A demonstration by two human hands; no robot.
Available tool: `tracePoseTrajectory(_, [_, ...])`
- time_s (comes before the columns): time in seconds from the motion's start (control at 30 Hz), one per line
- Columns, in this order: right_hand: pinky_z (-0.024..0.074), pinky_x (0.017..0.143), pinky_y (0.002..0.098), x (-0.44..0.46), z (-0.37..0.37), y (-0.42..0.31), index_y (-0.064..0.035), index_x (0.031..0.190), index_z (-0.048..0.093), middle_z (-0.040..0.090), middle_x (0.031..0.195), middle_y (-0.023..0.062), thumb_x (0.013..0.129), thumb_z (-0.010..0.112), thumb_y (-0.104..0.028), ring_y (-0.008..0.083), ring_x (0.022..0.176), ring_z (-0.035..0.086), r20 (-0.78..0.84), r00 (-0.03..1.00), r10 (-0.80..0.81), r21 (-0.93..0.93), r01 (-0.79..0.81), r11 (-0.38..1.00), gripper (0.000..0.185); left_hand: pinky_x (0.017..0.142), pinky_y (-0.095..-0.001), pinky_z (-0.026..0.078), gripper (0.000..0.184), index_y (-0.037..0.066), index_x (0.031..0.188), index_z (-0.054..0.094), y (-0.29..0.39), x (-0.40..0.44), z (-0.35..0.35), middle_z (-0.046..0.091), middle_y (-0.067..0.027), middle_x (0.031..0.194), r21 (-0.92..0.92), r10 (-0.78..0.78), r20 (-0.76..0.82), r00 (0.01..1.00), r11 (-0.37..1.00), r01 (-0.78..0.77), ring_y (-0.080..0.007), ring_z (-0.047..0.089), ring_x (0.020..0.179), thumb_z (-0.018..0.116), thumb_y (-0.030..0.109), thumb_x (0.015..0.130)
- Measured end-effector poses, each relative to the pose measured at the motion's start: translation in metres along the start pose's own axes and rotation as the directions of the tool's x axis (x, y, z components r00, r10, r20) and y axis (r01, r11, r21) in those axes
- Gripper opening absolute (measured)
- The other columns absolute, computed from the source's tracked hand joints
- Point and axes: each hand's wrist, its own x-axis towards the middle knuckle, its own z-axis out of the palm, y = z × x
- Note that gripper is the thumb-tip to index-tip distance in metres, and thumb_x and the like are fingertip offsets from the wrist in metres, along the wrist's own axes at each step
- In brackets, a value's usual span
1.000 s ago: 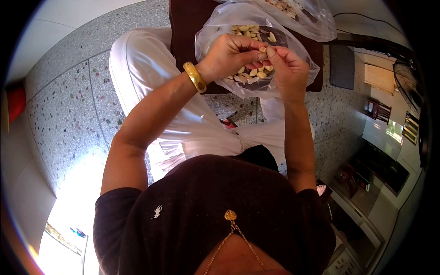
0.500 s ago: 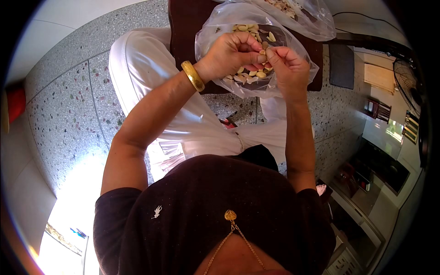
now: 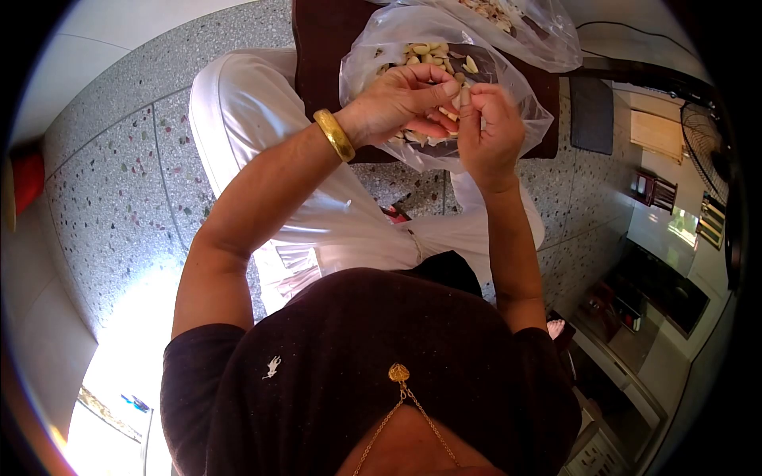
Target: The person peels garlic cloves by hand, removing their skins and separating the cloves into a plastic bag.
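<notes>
Over an open clear plastic bag [image 3: 524, 119], my left hand [image 3: 405, 99] and my right hand [image 3: 492, 127] meet at the fingertips. A small pale garlic clove [image 3: 457, 101], mostly covered by the fingers, is pinched between them. My left thumb and forefinger are closed on it, with the other fingers curled below. My right thumb and forefinger press together at its other side. Inside the bag, under my hands, lie several loose garlic cloves [image 3: 429, 52], some with papery skin. A gold bangle [image 3: 334, 136] circles my left wrist.
The bag rests on a dark brown stool or low table [image 3: 317, 47]. Behind it, a second clear bag [image 3: 556, 36] holds pale skins [image 3: 494, 11]. My white-trousered legs [image 3: 246, 119] flank the near side. A fan [image 3: 705, 147] stands at the right on the speckled floor [image 3: 111, 182].
My right hand has shifted slightly left and turned, its fingers curling more. My left fingers have moved a little, with the lower ones spreading apart. The bags stay in place.
</notes>
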Motion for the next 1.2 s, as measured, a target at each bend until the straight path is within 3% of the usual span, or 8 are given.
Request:
tracePoseTrajectory(0.13, [0.0428, 0.065, 0.0360, -0.001, 0.000, -0.004, -0.0049, 0.075, 0.051, 0.056, 0.081, 0.0094, 0.071, 0.060, -0.001, 0.0277, 0.075, 0.053, 0.014, 1.000, -0.023, -0.021, 0.023, 1.000, 0.010, 0.063, -0.0267, 0.057, 0.020, 0.006, 0.097, 0.053, -0.001, 0.000, -0.002, 0.062, -0.0080, 0.082, 0.045, -0.019, 0.003, 1.000, 0.999, 0.018, -0.0154, 0.063, 0.072, 0.061, 0.017, 0.083])
tracePoseTrajectory(0.33, [0.0435, 0.065, 0.0347, -0.003, 0.000, -0.010, -0.0044, 0.075, 0.052, 0.056, 0.081, 0.0096, 0.070, 0.060, 0.000, 0.0281, 0.074, 0.053, 0.009, 0.999, -0.053, -0.008, 0.053, 0.999, 0.010, 0.064, -0.0286, 0.057, 0.020, 0.003, 0.102, 0.054, -0.001, 0.002, -0.003, 0.061, -0.0085, 0.086, -0.039, 0.001, -0.009, 1.000, 0.999, -0.002, -0.0164, 0.064, 0.074, 0.053, 0.017, 0.088])
tracePoseTrajectory(0.43, [0.0437, 0.064, 0.0309, -0.007, 0.003, -0.005, -0.0035, 0.075, 0.052, 0.056, 0.082, 0.0111, 0.074, 0.060, 0.001, 0.0245, 0.072, 0.054, -0.031, 0.998, 0.054, 0.192, -0.047, 0.980, 0.009, 0.064, -0.0280, 0.056, 0.021, 0.002, 0.104, 0.053, -0.002, 0.002, -0.001, 0.061, -0.0085, 0.088, -0.059, 0.013, 0.005, 1.000, 0.998, -0.013, -0.0160, 0.064, 0.075, 0.052, 0.016, 0.089])
tracePoseTrajectory(0.53, [0.0425, 0.060, 0.0236, -0.012, 0.007, -0.005, -0.0019, 0.076, 0.051, 0.056, 0.081, 0.0082, 0.081, 0.058, 0.000, 0.0144, 0.068, 0.053, -0.010, 0.971, 0.237, 0.395, -0.214, 0.893, 0.008, 0.065, -0.0269, 0.056, 0.021, 0.002, 0.105, 0.053, 0.000, 0.001, -0.001, 0.061, -0.0078, 0.088, -0.062, 0.028, 0.010, 1.000, 0.998, -0.027, -0.0156, 0.064, 0.074, 0.051, 0.015, 0.089])
tracePoseTrajectory(0.63, [0.0405, 0.058, 0.0179, -0.009, 0.004, -0.019, -0.0005, 0.078, 0.052, 0.055, 0.083, 0.0039, 0.085, 0.055, -0.002, 0.0057, 0.068, 0.049, 0.059, 0.890, 0.453, 0.692, -0.364, 0.624, 0.007, 0.066, -0.0259, 0.056, 0.021, 0.002, 0.106, 0.053, -0.002, 0.003, -0.001, 0.060, -0.0072, 0.086, -0.121, 0.052, -0.024, 0.998, 0.991, -0.054, -0.0145, 0.063, 0.074, 0.049, 0.014, 0.090])
tracePoseTrajectory(0.73, [0.0400, 0.057, 0.0155, -0.003, -0.002, -0.027, 0.0009, 0.083, 0.053, 0.054, 0.080, 0.0009, 0.086, 0.055, -0.003, 0.0025, 0.066, 0.048, 0.067, 0.864, 0.500, 0.734, -0.382, 0.562, 0.006, 0.067, -0.0254, 0.055, 0.024, 0.002, 0.111, 0.052, 0.001, 0.002, -0.003, 0.060, -0.0054, 0.084, -0.037, 0.046, -0.051, 0.998, 0.998, -0.048, -0.0124, 0.062, 0.072, 0.050, 0.014, 0.089])
tracePoseTrajectory(0.93, [0.0436, 0.058, 0.0173, -0.002, -0.005, -0.006, 0.0017, 0.090, 0.058, 0.058, 0.075, 0.0018, 0.086, 0.057, -0.009, 0.0053, 0.063, 0.052, 0.162, 0.767, 0.621, 0.561, -0.589, 0.582, 0.012, 0.067, -0.0222, 0.053, 0.031, 0.001, 0.115, 0.052, -0.008, 0.004, -0.002, 0.059, -0.0028, 0.085, 0.232, 0.175, -0.018, 0.984, 0.958, -0.166, -0.0077, 0.059, 0.071, 0.056, 0.010, 0.086])
tracePoseTrajectory(1.2, [0.0418, 0.054, 0.0157, -0.001, 0.002, -0.005, 0.0025, 0.086, 0.058, 0.059, 0.074, 0.0019, 0.083, 0.060, -0.006, 0.0031, 0.062, 0.052, 0.190, 0.777, 0.600, 0.580, -0.582, 0.570, 0.009, 0.057, -0.0193, 0.050, 0.015, -0.002, 0.092, 0.057, -0.018, 0.007, -0.005, 0.062, -0.0044, 0.079, 0.466, 0.341, -0.014, 0.940, 0.834, -0.296, -0.0062, 0.058, 0.065, 0.062, 0.005, 0.080])
